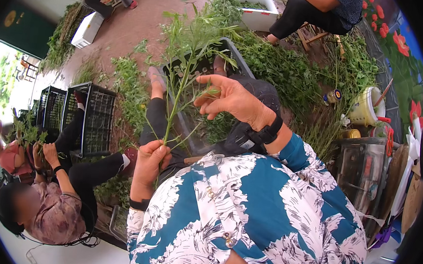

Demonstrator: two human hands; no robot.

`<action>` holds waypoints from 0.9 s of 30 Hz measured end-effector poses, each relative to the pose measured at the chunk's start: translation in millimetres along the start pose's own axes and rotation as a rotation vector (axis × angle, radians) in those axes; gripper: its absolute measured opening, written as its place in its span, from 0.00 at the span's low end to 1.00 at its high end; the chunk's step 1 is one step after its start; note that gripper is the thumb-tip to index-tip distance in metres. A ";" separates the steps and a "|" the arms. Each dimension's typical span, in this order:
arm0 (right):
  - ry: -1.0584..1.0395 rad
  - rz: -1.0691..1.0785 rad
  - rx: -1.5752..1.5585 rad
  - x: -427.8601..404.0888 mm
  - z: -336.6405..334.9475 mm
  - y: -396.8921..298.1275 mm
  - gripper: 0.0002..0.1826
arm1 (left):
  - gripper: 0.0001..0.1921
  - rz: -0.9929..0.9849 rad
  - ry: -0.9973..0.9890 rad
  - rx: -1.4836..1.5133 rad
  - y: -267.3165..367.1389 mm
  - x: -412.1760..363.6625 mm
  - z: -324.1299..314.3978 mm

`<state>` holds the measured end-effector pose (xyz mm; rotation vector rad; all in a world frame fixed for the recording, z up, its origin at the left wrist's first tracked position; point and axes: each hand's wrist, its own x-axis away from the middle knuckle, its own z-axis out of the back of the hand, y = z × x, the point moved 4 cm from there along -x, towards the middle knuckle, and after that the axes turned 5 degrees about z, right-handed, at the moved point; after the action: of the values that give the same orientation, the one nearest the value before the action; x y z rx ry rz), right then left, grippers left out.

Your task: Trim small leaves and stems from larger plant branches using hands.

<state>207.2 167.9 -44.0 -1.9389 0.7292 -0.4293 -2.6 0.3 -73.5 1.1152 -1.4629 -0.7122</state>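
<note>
My left hand [153, 160] is closed around the lower stem of a leafy green plant stalk [180, 89], which stands upright with its bushy top away from me. Thin side shoots spread out just above the grip. Beside the stalk, on its right, my right hand [232, 98] has bent, parted fingers close to a side sprig; whether a fingertip touches it I cannot tell. Beneath both hands, between my legs, lies a grey plastic crate [243, 57] with green sprigs in it.
Heaps of cut greenery [282, 70] cover the floor at right. Black crates [89, 119] stand at left, near a seated co-worker [57, 209] holding plants. A white foam box [258, 15] is ahead, beside another seated person [311, 14]. Buckets [364, 106] and a clear storage box [359, 171] are at right.
</note>
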 end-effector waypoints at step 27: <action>0.059 0.149 -0.013 -9.1 -40.9 6.0 0.36 | 0.14 -0.018 -0.029 0.005 4.8 -3.8 -13.4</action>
<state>174.8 144.1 -30.5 -1.8759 0.9099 -0.3919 9.0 7.6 -67.9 1.1276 -1.4813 -0.7403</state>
